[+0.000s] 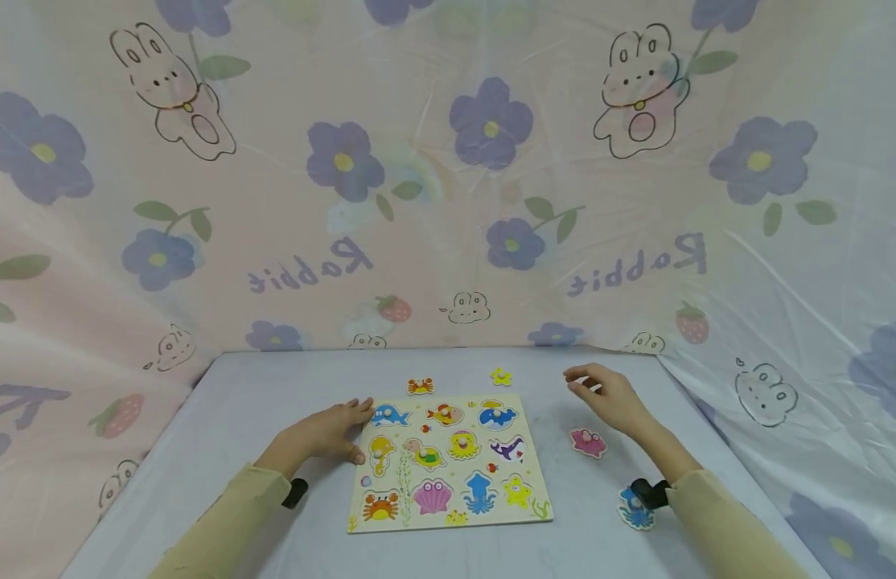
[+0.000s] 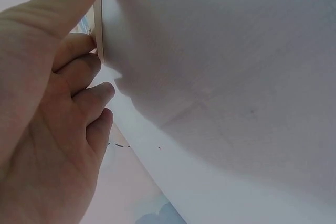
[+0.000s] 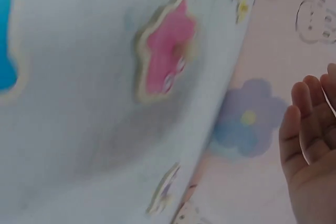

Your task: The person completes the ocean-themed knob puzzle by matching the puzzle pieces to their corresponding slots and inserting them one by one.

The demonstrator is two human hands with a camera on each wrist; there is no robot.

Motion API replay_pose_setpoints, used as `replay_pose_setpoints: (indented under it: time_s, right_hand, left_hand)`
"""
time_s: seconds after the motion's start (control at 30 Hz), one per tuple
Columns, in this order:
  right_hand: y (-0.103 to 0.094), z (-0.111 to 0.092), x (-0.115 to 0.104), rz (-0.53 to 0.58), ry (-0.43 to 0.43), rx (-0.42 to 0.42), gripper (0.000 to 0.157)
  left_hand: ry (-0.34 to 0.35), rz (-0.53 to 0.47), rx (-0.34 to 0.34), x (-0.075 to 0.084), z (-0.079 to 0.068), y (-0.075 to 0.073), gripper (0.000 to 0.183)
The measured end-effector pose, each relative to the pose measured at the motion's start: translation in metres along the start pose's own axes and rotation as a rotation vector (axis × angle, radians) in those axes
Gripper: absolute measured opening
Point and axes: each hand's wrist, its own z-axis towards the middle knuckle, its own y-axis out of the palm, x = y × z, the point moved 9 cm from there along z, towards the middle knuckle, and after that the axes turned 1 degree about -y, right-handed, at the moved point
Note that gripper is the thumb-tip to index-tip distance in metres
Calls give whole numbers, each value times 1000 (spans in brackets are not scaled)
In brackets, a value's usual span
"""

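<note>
A wooden sea-animal puzzle board (image 1: 398,476) lies flat on the table. My left hand (image 1: 325,433) rests at its upper left edge, with thumb and fingertips touching the side; the left wrist view shows that hand (image 2: 58,93) against the board's thin edge (image 2: 100,19). To the right of the board, my right hand (image 1: 613,400) hovers over the table with loosely bent fingers and holds nothing. Nearest below it lies a pink shell piece (image 1: 589,442), which also shows blurred in the right wrist view. A blue squid piece (image 1: 636,511) lies partly under the right wrist's camera.
Beyond the board lie a crab piece (image 1: 421,387) and a yellow starfish piece (image 1: 501,376). A small purple-marked piece (image 3: 164,190) shows in the right wrist view. Several knobbed pieces, including an octopus (image 1: 463,445), sit in the board. A printed curtain (image 1: 433,217) hangs behind the table.
</note>
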Motion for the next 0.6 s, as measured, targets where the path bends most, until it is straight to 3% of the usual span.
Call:
replay_pose_setpoints:
  time_s: [0.33,0.6]
  right_hand:
    - [-34,-14,65,-105,149,97,23]
    - [-47,-23,111,-171,272,44,27]
  left_hand:
    - [-2,4,-7,0,-1,-1,95]
    - [-11,4,-7,0,0,-1,94]
